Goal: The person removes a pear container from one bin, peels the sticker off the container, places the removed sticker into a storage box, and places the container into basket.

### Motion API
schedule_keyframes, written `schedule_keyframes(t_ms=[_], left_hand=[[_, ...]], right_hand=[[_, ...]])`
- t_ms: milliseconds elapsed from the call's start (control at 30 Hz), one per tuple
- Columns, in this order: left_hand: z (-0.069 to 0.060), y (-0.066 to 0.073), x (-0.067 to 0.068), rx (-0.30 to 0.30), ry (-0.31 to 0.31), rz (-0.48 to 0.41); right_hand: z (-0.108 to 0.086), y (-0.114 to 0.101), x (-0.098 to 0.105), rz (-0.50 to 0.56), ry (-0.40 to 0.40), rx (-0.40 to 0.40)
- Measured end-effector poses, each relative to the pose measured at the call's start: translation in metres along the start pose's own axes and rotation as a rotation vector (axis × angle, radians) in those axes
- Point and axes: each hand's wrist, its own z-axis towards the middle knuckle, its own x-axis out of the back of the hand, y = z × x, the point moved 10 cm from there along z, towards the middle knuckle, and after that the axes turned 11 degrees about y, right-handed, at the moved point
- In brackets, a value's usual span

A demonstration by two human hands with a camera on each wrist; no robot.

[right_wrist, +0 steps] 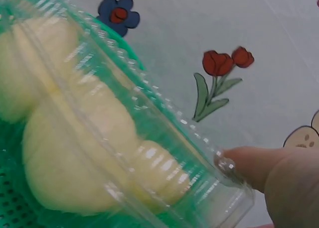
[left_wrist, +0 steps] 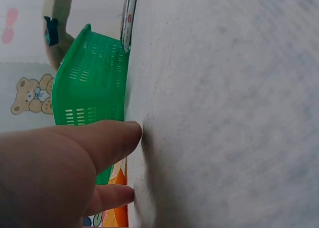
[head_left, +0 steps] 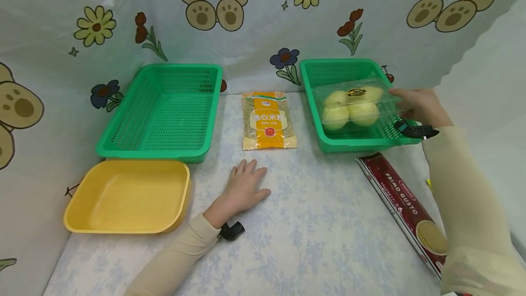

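My right hand (head_left: 420,105) pinches the right end of a clear plastic box (head_left: 384,87) holding several pale yellow, bun-like rounds (head_left: 363,114). In the head view the box appears tilted within the right green basket (head_left: 328,142); whether it touches the bottom I cannot tell. The right wrist view shows the thumb (right_wrist: 254,163) on the box's ridged rim. On the table, my left hand (head_left: 242,188) lies with its fingers spread and nothing held. A yellow-and-orange bag (head_left: 269,120) of food lies just beyond its fingertips.
To the left stand a second green basket (head_left: 181,113) and, nearer, a yellow tub (head_left: 127,195). A dark red spaghetti pack (head_left: 404,209) lies slanted at the right, beside the right sleeve. A patterned cloth (head_left: 255,40) hangs behind the baskets.
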Motion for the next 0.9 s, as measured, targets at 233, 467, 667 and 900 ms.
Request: schedule_keyframes(t_ms=[233,467,667,900], left_hand=[[0.001,0.001,-0.001,0.0,-0.003,0.01],[0.001,0.001,0.002,0.001,0.007,0.011],[0.001,0.0,0.003,0.003,0.006,0.01],[0.001,-0.002,-0.002,0.003,0.006,0.002]], right_hand=[[0.004,-0.001,-0.003,-0.02,-0.141,-0.044],[-0.004,-0.014,-0.01,0.007,-0.197,-0.019],[-0.007,-0.026,-0.025,0.063,-0.266,0.022],[-0.008,-0.024,-0.033,0.148,-0.346,0.041]])
